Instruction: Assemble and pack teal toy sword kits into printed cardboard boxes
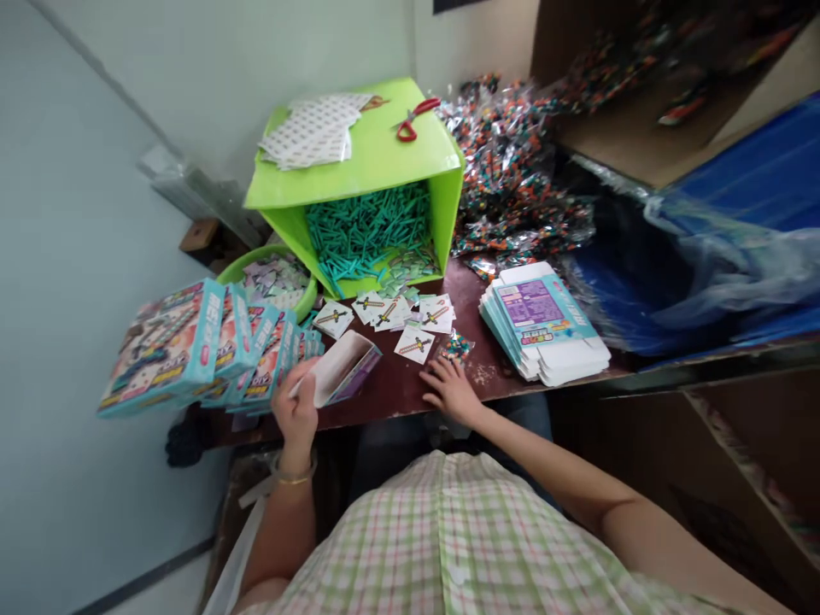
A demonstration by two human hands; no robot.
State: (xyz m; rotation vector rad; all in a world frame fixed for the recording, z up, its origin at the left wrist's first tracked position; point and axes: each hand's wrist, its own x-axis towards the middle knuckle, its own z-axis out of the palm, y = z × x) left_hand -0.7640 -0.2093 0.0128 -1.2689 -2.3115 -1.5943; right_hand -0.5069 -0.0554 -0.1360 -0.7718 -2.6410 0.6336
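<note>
My left hand grips a small cardboard box, tilted, with its open end showing a white inside. On the table's front part, my right hand lies with fingers spread, its fingertips at a small clear bag of coloured beads. Whether the fingers press on the bag I cannot tell. Just beyond lie several square cards with sword pictures, some overlapping.
Filled boxes stand stacked at left, before a green basin of small packets. A lime-green bin on its side holds teal sticks; red scissors lie on top. Flattened boxes and bead bags are at right.
</note>
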